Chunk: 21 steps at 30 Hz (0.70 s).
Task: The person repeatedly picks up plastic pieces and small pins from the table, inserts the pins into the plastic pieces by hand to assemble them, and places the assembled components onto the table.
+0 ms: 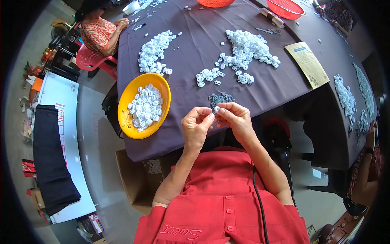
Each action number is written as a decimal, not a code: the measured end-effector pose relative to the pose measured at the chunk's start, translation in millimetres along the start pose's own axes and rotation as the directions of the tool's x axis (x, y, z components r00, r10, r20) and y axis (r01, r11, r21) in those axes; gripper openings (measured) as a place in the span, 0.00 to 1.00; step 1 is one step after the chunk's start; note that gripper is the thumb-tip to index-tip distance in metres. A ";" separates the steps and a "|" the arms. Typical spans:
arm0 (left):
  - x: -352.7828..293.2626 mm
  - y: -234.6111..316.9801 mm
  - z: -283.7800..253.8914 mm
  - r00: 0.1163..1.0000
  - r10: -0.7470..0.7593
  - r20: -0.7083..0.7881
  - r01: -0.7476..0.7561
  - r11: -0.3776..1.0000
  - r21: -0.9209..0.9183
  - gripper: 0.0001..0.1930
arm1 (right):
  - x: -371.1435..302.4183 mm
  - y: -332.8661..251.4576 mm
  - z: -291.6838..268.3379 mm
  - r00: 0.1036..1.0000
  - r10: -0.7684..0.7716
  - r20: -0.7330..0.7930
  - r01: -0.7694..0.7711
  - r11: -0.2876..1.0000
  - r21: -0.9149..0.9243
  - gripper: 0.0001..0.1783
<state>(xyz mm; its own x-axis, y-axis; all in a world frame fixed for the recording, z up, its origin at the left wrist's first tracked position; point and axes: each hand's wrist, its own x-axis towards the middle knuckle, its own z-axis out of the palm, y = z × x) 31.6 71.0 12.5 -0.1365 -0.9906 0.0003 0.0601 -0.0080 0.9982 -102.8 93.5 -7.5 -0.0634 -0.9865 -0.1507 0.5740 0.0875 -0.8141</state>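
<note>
My left hand [196, 125] and my right hand [236, 121] meet just over the near table edge, fingertips almost touching. A small white oval plastic piece [216, 109] is pinched in my right hand. My left thumb and forefinger are pressed together beside it; what they hold is too small to make out. Right beyond my fingers lies a heap of small grey-green parts [222, 97]. Past that are small clusters of white pieces [209, 76] and a large pile of white pieces [248, 46].
A yellow bowl [165, 116] of white pieces sits at the table's left corner, another white pile [154, 51] behind it. A brown envelope [307, 65] lies to the right. Red baskets [286, 9] stand at the back. A cardboard box [136, 179] is below. People sit left and right.
</note>
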 end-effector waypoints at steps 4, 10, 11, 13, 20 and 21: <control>0.0 -3.7 -2.8 1.000 0.023 0.003 -0.023 1.000 0.015 0.03 | -0.8 2.4 0.1 1.000 -0.002 0.003 0.002 1.000 0.000 0.10; -1.4 -1.8 -3.6 1.000 -0.010 -0.022 0.010 1.000 0.028 0.05 | -2.4 4.8 3.3 0.998 -0.063 -0.002 0.062 0.996 -0.062 0.10; -1.6 -3.2 -4.0 1.000 0.001 -0.025 0.000 1.000 0.019 0.05 | -2.7 5.0 3.2 0.997 -0.075 0.004 0.075 0.994 -0.075 0.10; -2.1 -5.2 -4.2 1.000 0.010 -0.027 -0.010 1.000 0.009 0.05 | -3.4 5.5 3.0 0.996 -0.088 0.009 0.088 0.992 -0.088 0.10; -4.5 -7.2 -4.2 0.999 0.035 -0.036 -0.035 0.999 -0.002 0.03 | -5.0 6.4 4.0 0.998 -0.065 -0.011 0.064 0.997 -0.054 0.10; -4.6 -7.7 -4.7 0.999 0.039 -0.033 -0.039 0.999 -0.004 0.03 | -5.3 6.2 4.6 0.998 -0.058 -0.012 0.058 0.997 -0.048 0.10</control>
<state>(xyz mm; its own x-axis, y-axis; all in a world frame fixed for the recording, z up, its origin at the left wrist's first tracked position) 36.4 75.0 4.6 -0.1010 -0.9942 0.0373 0.0689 0.0304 0.9972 -95.2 98.6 -9.1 -0.1065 -0.9882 -0.1097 0.5293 0.0371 -0.8476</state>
